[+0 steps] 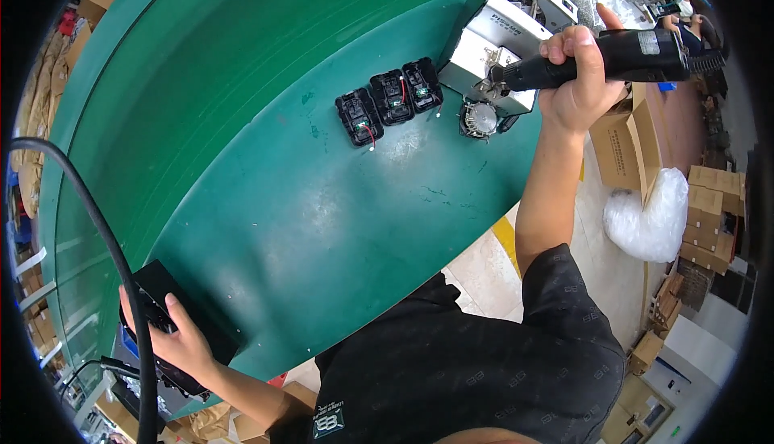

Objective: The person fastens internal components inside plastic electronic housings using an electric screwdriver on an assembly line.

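My right hand point(582, 73) is wrapped round a black electric screwdriver point(613, 59), which lies nearly level with its tip pointing left. That tip is at the front of a silver screw feeder point(484, 61); whether it touches a screw is hidden. At the lower left, my left hand point(181, 339) has its thumb and fingers round a black plastic part, at a black box point(197, 315). A black cable partly covers this hand. Three black plastic shells point(393, 99) with green circuit boards and red wires lie in a row on the green table point(322, 210).
A round metal device point(480, 119) stands beside the feeder. The thick black cable point(97, 218) arcs down the left side. A green curved conveyor point(201, 65) borders the table's far edge. An open carton point(625, 150) and a clear plastic bag point(651, 222) are on the right.
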Tool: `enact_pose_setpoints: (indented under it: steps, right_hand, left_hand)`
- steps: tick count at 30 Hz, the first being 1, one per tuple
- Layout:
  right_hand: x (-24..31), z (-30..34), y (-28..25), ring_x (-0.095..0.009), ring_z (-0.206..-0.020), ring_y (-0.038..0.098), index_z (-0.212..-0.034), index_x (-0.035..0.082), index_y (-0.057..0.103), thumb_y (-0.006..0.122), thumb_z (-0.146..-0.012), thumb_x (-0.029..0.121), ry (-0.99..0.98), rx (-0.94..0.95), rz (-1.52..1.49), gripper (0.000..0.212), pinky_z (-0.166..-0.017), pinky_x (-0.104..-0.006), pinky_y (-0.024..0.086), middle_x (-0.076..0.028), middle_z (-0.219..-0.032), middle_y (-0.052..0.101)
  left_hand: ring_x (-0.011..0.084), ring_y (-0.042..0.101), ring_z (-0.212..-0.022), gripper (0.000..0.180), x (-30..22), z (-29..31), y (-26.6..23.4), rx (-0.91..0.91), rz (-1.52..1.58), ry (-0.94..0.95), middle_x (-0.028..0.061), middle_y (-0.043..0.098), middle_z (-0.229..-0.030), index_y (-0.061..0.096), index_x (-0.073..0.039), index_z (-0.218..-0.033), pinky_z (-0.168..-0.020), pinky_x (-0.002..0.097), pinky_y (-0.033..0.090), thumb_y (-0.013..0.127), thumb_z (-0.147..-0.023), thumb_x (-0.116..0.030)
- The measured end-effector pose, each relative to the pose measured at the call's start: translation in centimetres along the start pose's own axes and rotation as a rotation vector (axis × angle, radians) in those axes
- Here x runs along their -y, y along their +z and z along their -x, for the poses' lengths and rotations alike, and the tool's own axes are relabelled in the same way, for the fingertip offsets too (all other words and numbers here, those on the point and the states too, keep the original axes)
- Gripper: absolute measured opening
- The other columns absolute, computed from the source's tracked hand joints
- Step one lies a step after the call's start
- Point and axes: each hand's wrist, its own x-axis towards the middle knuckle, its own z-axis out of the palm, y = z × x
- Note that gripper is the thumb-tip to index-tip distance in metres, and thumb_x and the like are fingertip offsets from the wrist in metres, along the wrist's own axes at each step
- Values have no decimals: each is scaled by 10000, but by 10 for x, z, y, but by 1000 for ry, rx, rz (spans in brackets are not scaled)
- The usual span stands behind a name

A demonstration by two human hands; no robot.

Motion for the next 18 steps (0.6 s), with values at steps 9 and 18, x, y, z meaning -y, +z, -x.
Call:
enact_pose_setpoints:
  steps: [9,18]
  right_hand:
    - [-1,-21,0,-132,-631,489,-1242,-9,452,624,-832,79,177,3,19,453,-612,-303,431,-53,-751,511]
    - [-13,-22,-13,-97,-578,408,-1276,27,426,563,-847,146,193,318,-168,466,-579,-283,389,-16,-700,427]
  left_hand:
    - [324,495,-1189,600,-67,-12,48,186,320,61,192,469,-1342,450,23,-1321,-1025,409,362,636,-752,-23]
    - [337,325,-1353,984,-143,-36,126,603,463,275,172,297,-1484,299,-76,-1440,-1102,399,314,829,-611,-102]
